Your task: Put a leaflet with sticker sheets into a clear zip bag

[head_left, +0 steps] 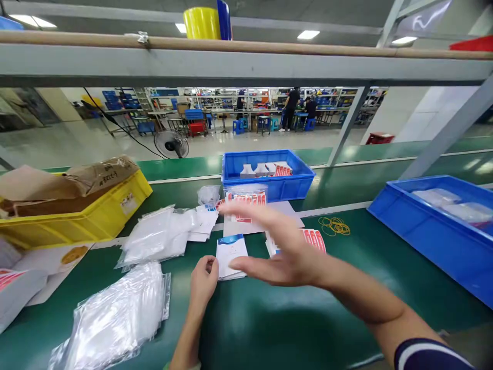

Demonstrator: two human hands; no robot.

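A small stack of white booklets (231,253) with a blue band along the top lies on the green table. At its left edge is my left hand (204,278), fingers curled and closed against the side of the booklets. My right hand (281,246) hovers over and to the right of the stack, smeared by motion, with thumb and fingers spread wide and nothing between them. Behind it, partly hidden, are red-and-white printed sheets (315,240). More red-printed cards (246,197) lie on white paper in front of the blue bin.
Clear plastic bags (115,313) and filled bags (157,234) lie to the left, near a yellow bin (111,208) with brown paper. A blue bin (268,190) stands at the back, another blue bin (435,226) at right. Yellow rubber bands (334,226) lie between. An overhead beam (246,66) crosses above.
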